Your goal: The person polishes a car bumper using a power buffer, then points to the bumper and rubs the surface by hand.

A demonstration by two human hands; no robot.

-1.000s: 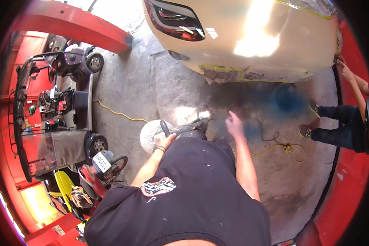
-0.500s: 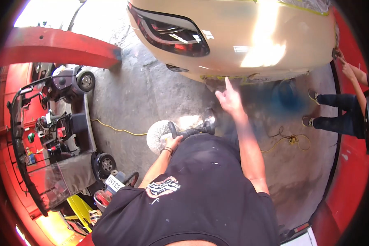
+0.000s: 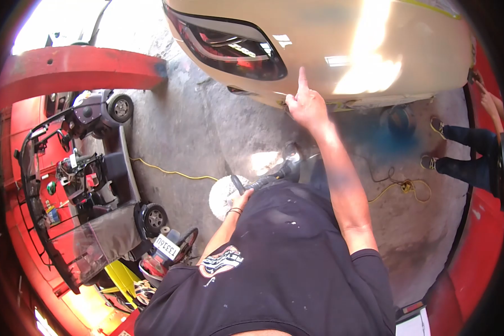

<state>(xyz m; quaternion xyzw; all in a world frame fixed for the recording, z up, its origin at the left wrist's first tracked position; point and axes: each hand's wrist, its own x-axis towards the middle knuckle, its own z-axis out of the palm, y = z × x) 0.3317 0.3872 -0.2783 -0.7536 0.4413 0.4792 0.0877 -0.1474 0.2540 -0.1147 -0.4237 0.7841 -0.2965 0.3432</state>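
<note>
My left hand (image 3: 242,200) is closed around the handle of a dark polisher (image 3: 270,178), held low in front of my body. Its round, fluffy white pad (image 3: 219,196) faces left. My right hand (image 3: 309,108) reaches forward, index finger stretched out and thumb apart, with nothing in it. That fingertip points at the cream-coloured car bumper (image 3: 308,42), just right of the dark tail light (image 3: 235,50); whether it touches the surface I cannot tell. Bright light reflects off the glossy paint.
A co-worker's hand (image 3: 489,102) is at the bumper's right end; their legs (image 3: 467,154) stand beside it. An off-road cart (image 3: 89,196) is at left, below a red beam (image 3: 78,70). A yellow cord (image 3: 173,171) and a coiled cable (image 3: 407,186) lie on the concrete floor (image 3: 190,123).
My right hand has moved up and slightly left, from the bumper's lower edge to in front of its painted face. The polisher has shifted slightly right and down in view, still in my left hand.
</note>
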